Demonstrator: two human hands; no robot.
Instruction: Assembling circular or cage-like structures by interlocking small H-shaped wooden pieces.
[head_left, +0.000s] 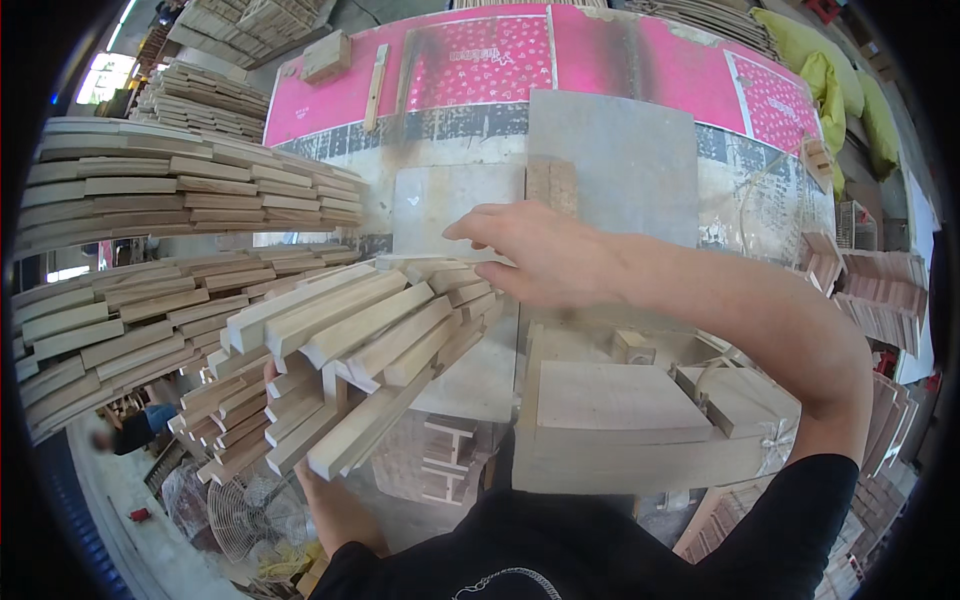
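"Checking fingers first: where is the right hand (535,248), and what does it hold?"

"I read it between 1 and 2 o'clock from view centre, thumb and fingers spread apart, nothing clamped between them. The thumb lies close by the far ends of the bundle of wooden strips (372,322); contact unclear."

"And the left hand (270,371)?"

"Mostly hidden beneath the bundle, between 8 and 9 o'clock. I see a sliver of finger only; whether the fingers clamp wood, I can't make out."

"Bundle position?"

"Also between 8 and 9, strips fanned unevenly. A tall wood stack (190,185) stands at 10 o'clock; a pale wooden box (610,455) sits between 4 and 5."

"Step in hand?"

"My judgement: supporting the bundle from below while the right hand tends its far ends. The next move calls for a secure underside hold and right fingers brought against those ends, so loose strips do not slide apart."
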